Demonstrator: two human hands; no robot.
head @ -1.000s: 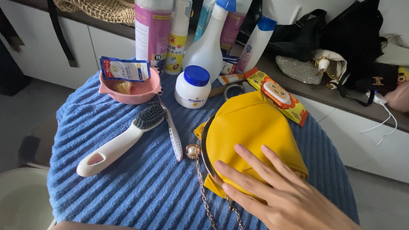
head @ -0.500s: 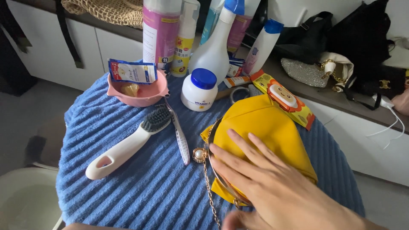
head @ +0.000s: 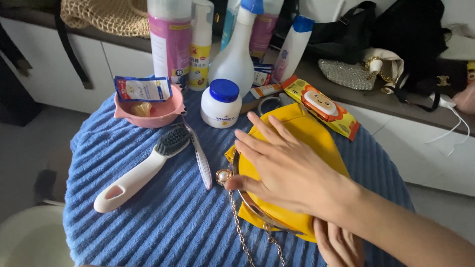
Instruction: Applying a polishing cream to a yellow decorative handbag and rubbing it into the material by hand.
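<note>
On one blue towel [head: 148,217], two flat, released hands, right [head: 287,170] and left [head: 339,244], press one yellow purse [head: 307,131].

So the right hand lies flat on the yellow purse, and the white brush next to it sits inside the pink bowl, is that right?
Not quite. The head view shows the white brush lying on the blue towel, outside the pink bowl. The right hand does lie flat on the yellow purse.

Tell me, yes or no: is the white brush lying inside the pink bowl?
No, the white brush lies flat on the blue towel, its bristle end just in front of the pink bowl, not inside it.
</note>
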